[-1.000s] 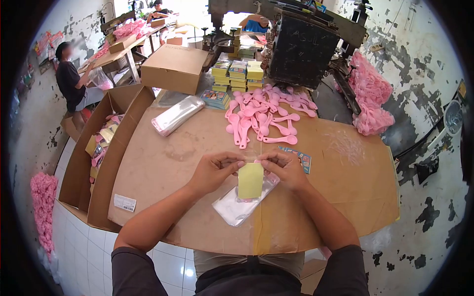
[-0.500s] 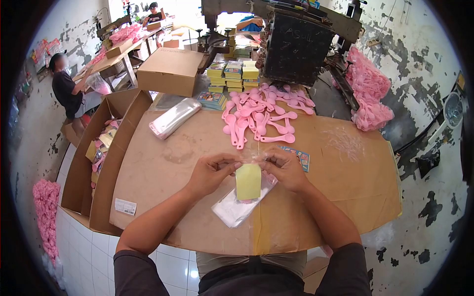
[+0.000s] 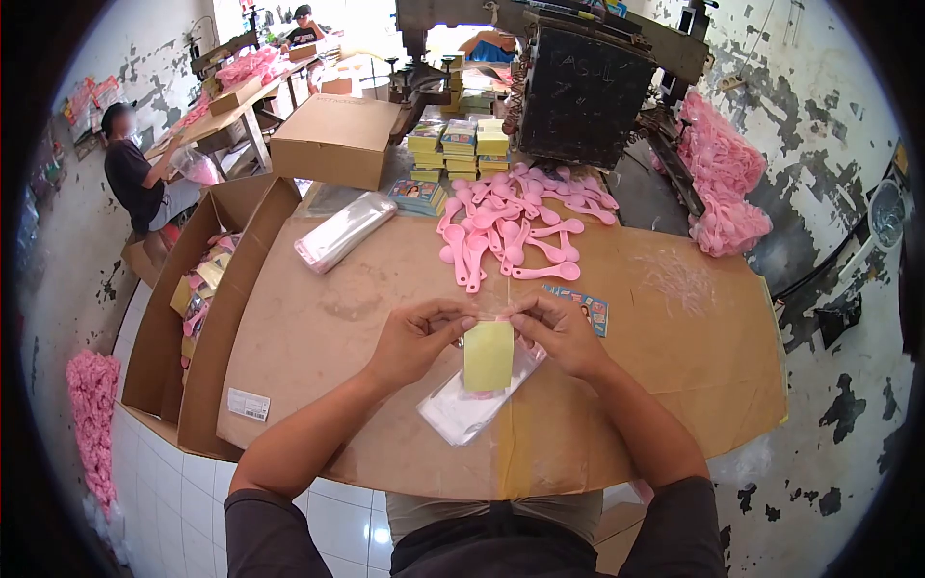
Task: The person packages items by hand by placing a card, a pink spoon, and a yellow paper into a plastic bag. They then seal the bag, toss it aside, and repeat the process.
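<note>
Between my two hands hangs a clear plastic bag with a yellow card inside and a bit of pink showing at its lower end. My left hand pinches the bag's top left corner. At the top right corner, my right hand pinches it too. Beneath it, a stack of clear plastic bags lies slanted on the cardboard-covered table. Just beyond my right hand lie some blue printed cards, partly hidden. A heap of pink plastic spoons sits past my fingertips.
An open carton holding packed pieces stands at the left. Another bundle of clear bags, stacked cards and a closed box are at the back. A black machine rises behind the spoons. Two people are at the far left.
My hands keep the same pinch on the bag's top corners and have barely moved. The whole view has shifted very slightly.
</note>
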Motion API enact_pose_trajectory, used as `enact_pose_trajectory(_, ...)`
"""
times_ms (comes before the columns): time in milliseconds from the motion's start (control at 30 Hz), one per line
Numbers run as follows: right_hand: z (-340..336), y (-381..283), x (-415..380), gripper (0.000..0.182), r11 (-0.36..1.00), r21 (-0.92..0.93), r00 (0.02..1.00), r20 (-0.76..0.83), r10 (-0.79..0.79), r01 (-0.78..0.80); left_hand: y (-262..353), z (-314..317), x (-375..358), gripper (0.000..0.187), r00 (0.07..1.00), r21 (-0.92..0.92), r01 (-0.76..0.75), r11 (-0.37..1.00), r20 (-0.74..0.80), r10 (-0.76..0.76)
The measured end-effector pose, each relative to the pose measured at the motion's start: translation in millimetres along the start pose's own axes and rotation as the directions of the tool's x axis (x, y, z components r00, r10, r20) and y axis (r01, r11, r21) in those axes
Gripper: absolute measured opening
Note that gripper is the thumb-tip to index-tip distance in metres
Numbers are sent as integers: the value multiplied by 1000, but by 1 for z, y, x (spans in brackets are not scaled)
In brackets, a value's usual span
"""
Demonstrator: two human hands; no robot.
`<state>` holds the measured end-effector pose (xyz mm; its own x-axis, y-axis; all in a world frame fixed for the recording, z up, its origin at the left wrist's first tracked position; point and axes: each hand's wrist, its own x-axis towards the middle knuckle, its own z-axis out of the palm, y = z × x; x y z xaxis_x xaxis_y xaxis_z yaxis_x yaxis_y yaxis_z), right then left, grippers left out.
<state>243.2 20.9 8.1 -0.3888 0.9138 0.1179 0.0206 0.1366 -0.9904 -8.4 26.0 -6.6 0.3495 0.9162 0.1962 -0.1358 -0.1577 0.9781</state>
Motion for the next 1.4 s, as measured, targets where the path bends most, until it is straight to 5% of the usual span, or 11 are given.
enact_pose_trajectory(433,-10,18,4,17,992,-34,992,-29,-121,120,2,-12,5,21,992,73,-41,996,120,32)
enact_pose_trajectory(633,-15,5,1,19,981,-63,983,22,-180,181,-3,-20,8,22,991,-43,52,998,128,-46)
enact_pose_trajectory(733,-14,9,1,18,964,-220,989,11,-151,149,1,-14,6,22,989,-60,119,991,94,-113)
enact_pose_trajectory(933,-10,11,2,18,992,12,992,16,-125,125,3,-8,6,22,988,25,142,990,58,-143)
enact_pose_trajectory(1133,-11,16,4,23,993,36,993,27,-114,113,2,-11,8,24,983,5,158,987,89,-158)
enact_pose_trajectory(1233,-11,18,5,35,998,60,1000,16,10,-11,-3,-12,7,24,988,-20,134,991,81,-132)
enact_pose_trajectory(1400,-2,-1,1,47,999,33,991,127,-45,41,-1,-12,7,23,996,-27,83,996,17,-83)
